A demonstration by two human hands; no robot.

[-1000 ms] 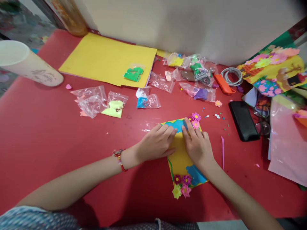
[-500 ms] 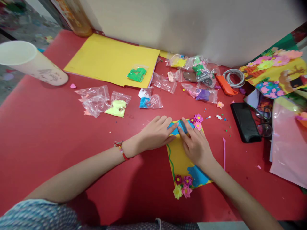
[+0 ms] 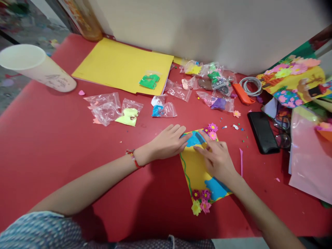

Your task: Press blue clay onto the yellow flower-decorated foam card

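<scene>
A yellow card lies on the red table, with blue clay patches at its lower right and upper edge. Clay flowers in pink, purple and yellow sit on its lower left corner, and pink flowers on its upper right. A thin green clay line runs down the left side. My left hand rests at the upper left corner, fingers stretched out and holding nothing. My right hand is over the card, index finger extended to the upper blue patch, the other fingers partly bent and apart.
Small bags of clay lie along the back, near a yellow folder. A paper cup stands at the left. To the right are a pink clay tool, a black phone, glasses and a decorated card.
My right hand has shifted a little right and down, apart from my left fingertips, uncovering more of the upper blue patch. My left hand has barely moved. The view has shifted slightly.
</scene>
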